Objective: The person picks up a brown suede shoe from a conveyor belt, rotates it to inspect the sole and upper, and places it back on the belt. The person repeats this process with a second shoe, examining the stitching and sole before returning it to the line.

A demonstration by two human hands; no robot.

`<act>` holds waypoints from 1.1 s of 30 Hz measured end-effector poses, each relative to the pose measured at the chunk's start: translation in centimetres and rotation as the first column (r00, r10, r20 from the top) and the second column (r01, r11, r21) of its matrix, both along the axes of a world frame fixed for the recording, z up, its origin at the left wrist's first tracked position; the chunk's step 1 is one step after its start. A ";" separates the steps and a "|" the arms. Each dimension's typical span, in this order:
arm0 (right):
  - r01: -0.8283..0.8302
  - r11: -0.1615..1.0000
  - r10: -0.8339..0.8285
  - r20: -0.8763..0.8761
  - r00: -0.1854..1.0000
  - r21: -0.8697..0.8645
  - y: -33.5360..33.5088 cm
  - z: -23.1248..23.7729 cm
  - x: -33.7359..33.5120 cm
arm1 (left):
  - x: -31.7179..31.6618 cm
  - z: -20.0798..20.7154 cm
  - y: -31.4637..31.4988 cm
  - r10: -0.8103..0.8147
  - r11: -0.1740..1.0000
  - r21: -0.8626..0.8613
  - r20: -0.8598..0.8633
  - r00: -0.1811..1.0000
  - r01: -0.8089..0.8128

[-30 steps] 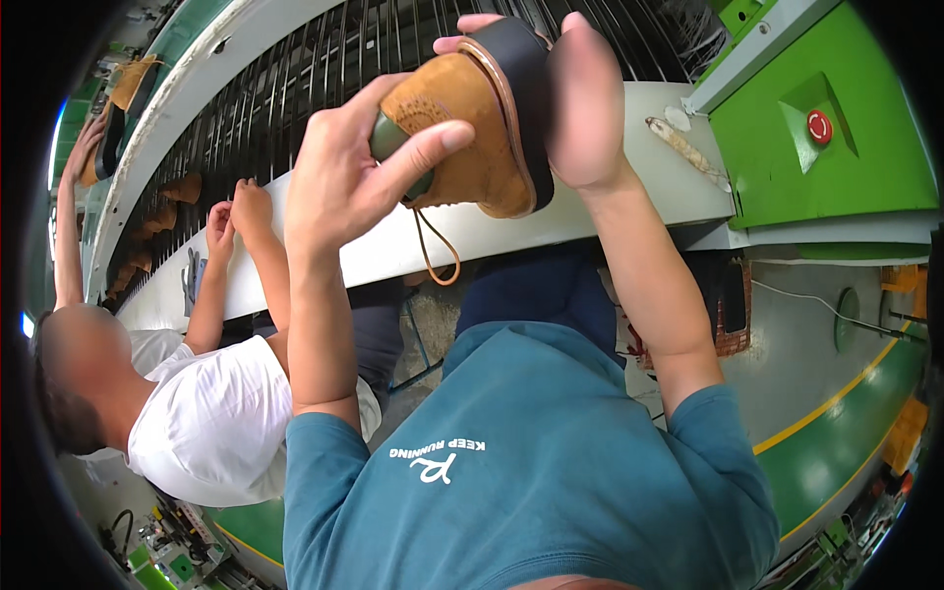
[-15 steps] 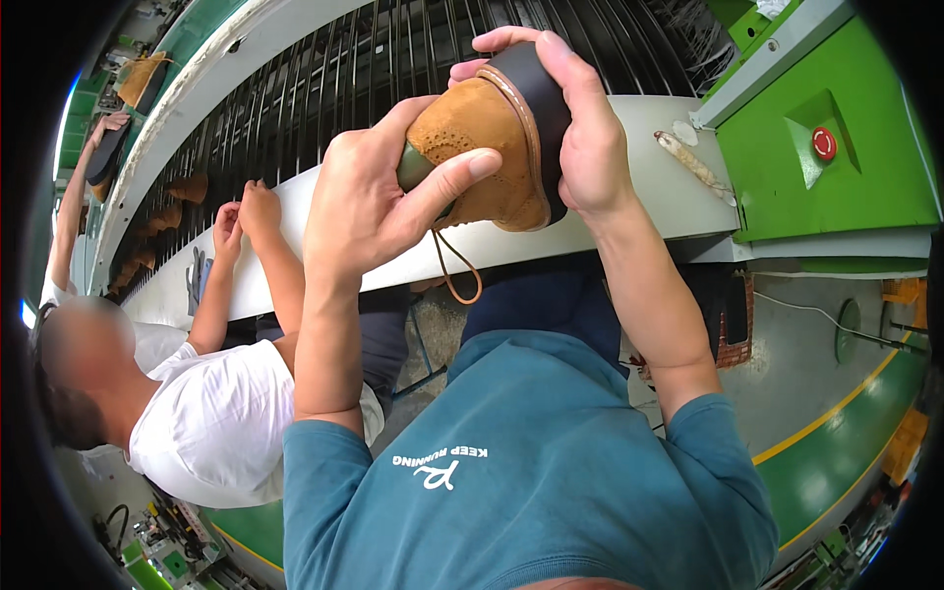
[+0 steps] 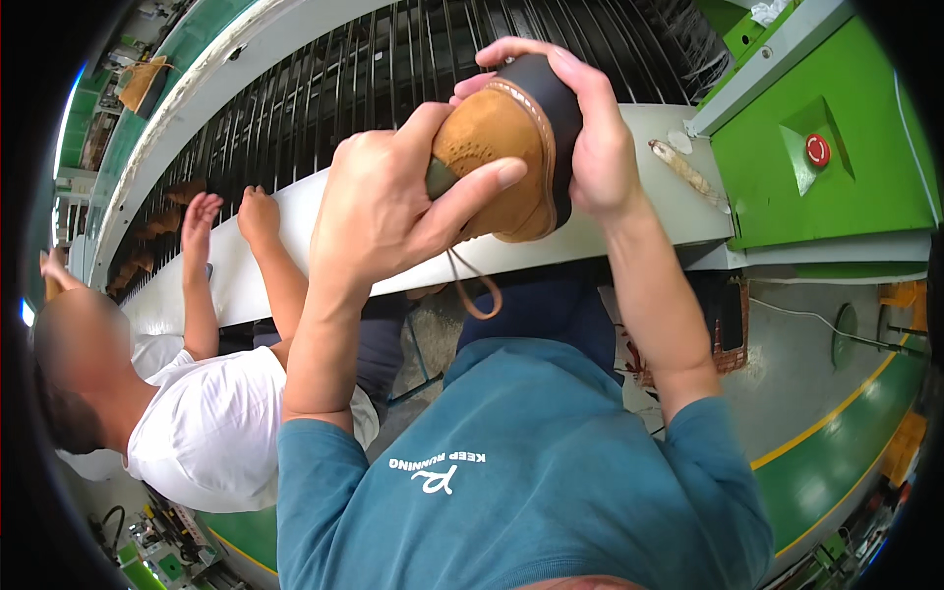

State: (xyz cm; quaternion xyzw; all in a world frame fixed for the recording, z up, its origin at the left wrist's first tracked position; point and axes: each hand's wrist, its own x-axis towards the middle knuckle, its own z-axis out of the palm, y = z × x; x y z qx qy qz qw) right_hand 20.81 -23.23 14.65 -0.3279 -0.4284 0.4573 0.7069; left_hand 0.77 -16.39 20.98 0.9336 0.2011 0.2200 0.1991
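A tan suede shoe (image 3: 497, 133) with a dark sole and pale stitching along its welt is held up between my hands, above the white ledge of the machine. My left hand (image 3: 393, 202) grips its upper, the thumb lying across the suede. Around the dark sole my right hand (image 3: 595, 123) is wrapped, its fingers reaching over the far side. A green piece (image 3: 440, 179) shows at the shoe's opening, partly covered by my left hand. From underneath hangs a looped brown lace (image 3: 479, 300).
A conveyor of dark rods (image 3: 393, 59) runs behind the white ledge (image 3: 678, 221). A worn pale stick-like object (image 3: 688, 175) lies on the ledge, beside a green machine panel (image 3: 787, 118) with a red button (image 3: 817, 149). At left sits a co-worker in a white shirt (image 3: 211, 428); brown shoe parts (image 3: 157, 221) are on the rods.
The shoe has tilted and shifted slightly right and down in my hands. The co-worker's hands have moved apart, one now raised open. The dark-soled shoe held at far left has moved away.
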 end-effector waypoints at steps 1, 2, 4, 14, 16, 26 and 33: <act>-0.005 1.000 0.005 0.028 1.000 -0.010 -0.3 0.0 0.3 | 0.1 0.1 -0.2 0.024 0.997 0.075 -0.034 0.999 -0.022; -0.010 1.000 0.011 0.056 0.998 -0.020 -0.5 0.0 0.4 | 0.1 0.0 -0.1 0.008 0.997 0.079 -0.043 0.999 -0.004; -0.007 1.000 0.009 0.097 0.995 -0.022 -0.7 0.2 0.8 | 0.2 -0.2 0.3 -0.023 0.996 0.088 -0.049 0.999 0.027; 0.068 0.993 -0.093 0.293 0.952 0.096 -5.1 -0.6 -1.2 | -1.8 -0.8 -5.1 0.019 0.967 0.254 0.030 0.999 -0.026; 0.050 0.987 -0.108 0.387 0.916 0.156 -6.0 -1.2 -1.5 | -2.7 -1.5 -6.5 0.016 0.968 0.249 0.094 0.995 -0.039; 0.052 0.982 -0.136 0.495 0.858 0.180 -7.5 -0.2 -1.6 | -3.7 -2.1 -7.7 0.052 0.981 0.184 0.089 0.995 -0.068; 0.206 0.974 -0.224 0.482 0.847 0.091 -3.0 1.2 0.1 | -0.7 -2.0 -2.8 0.120 0.968 0.204 0.133 0.984 -0.146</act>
